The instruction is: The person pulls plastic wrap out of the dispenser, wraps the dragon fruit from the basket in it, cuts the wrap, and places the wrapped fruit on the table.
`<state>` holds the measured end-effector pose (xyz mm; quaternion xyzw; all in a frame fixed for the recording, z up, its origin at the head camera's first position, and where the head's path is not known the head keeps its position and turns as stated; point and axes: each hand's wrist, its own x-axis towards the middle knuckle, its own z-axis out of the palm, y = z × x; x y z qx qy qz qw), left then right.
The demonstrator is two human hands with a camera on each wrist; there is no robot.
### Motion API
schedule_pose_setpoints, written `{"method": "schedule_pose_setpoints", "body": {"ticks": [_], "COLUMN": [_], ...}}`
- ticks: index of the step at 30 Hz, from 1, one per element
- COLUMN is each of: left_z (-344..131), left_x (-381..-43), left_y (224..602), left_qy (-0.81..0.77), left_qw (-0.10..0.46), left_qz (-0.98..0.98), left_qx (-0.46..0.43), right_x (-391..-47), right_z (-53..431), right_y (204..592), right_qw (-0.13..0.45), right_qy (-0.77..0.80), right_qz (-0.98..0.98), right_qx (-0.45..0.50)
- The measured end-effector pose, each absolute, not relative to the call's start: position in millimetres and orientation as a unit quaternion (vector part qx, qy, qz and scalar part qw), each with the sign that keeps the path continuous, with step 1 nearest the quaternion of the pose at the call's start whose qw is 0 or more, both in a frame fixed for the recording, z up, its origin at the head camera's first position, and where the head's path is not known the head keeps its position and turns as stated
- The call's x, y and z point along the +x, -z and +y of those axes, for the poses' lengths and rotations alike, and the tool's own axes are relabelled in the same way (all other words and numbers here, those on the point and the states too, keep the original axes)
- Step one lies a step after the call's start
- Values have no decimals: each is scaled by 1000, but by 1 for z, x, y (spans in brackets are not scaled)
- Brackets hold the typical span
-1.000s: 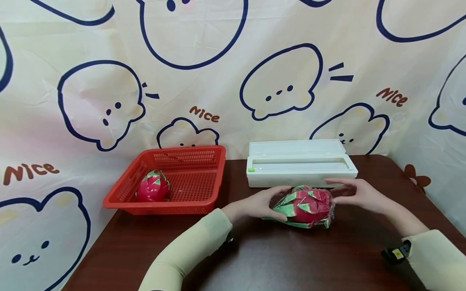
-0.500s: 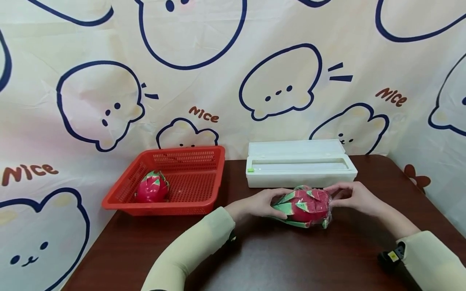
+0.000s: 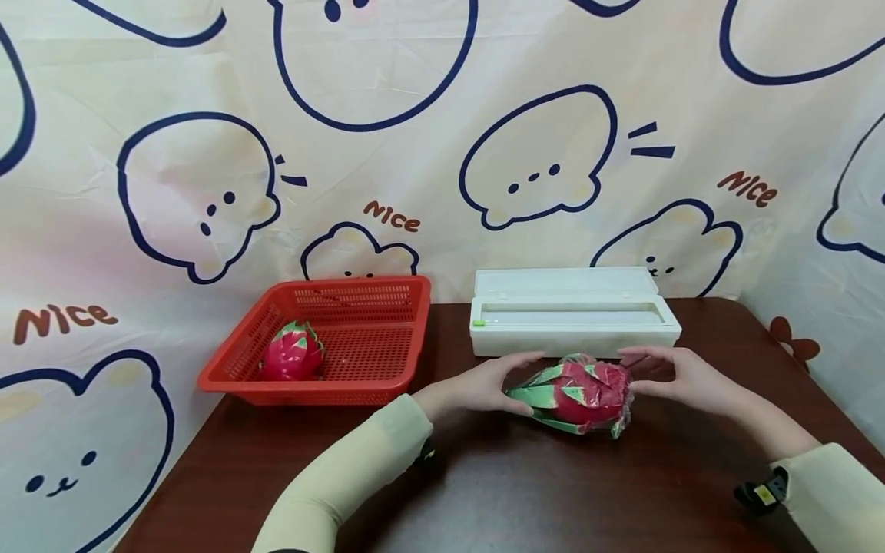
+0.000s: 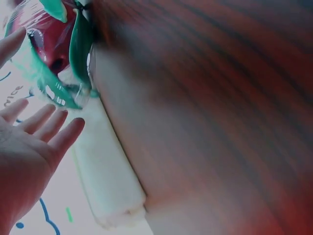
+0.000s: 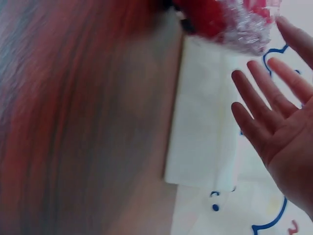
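Note:
A dragon fruit (image 3: 584, 395), pink-red with green scales, lies on its side on the dark table, covered in clear plastic wrap that is crumpled at its right end. My left hand (image 3: 484, 386) is at the fruit's left end, thumb and fingers spread around the green tips. In the left wrist view the left hand's fingers (image 4: 68, 134) look loose and extended beside the wrapped fruit (image 4: 51, 36). At the other end, my right hand (image 3: 681, 376) holds nothing. The right wrist view shows relaxed right fingers (image 5: 254, 115) just off the crumpled wrap (image 5: 247, 34).
A red plastic basket (image 3: 373, 392) stands at the left with another dragon fruit (image 3: 292, 353) inside. Behind my hands sits a white cling-film dispenser (image 3: 574, 339) with its lid raised and a green slider (image 3: 478, 323). A patterned cloth (image 3: 415, 153) hangs behind the table.
My right fingers pinched the wrap at the fruit's right end half a second ago; now they are opened and drawn rightward. My left hand has slid slightly left, loosening from the fruit.

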<state>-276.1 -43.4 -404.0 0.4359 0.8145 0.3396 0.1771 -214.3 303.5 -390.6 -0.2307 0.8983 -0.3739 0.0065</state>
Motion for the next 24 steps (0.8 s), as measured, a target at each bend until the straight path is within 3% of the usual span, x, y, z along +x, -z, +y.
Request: {"method": "schedule_pose_setpoints", "body": {"ticks": [5, 14, 24], "left_z": [-70, -103, -120], "left_x": [-265, -243, -232], "left_y": [403, 406, 408], "left_qy": [-360, -400, -412], "left_qw": [159, 140, 131], "left_qz": [827, 827, 830], "left_qx": [401, 370, 352], "right_x": [-210, -216, -222], "right_z": [284, 246, 235], "right_y": [385, 384, 391], "right_qw": [-20, 15, 34], "right_qy": [337, 317, 265], "right_qz": [910, 914, 928], "right_qx": [-241, -254, -259]}}
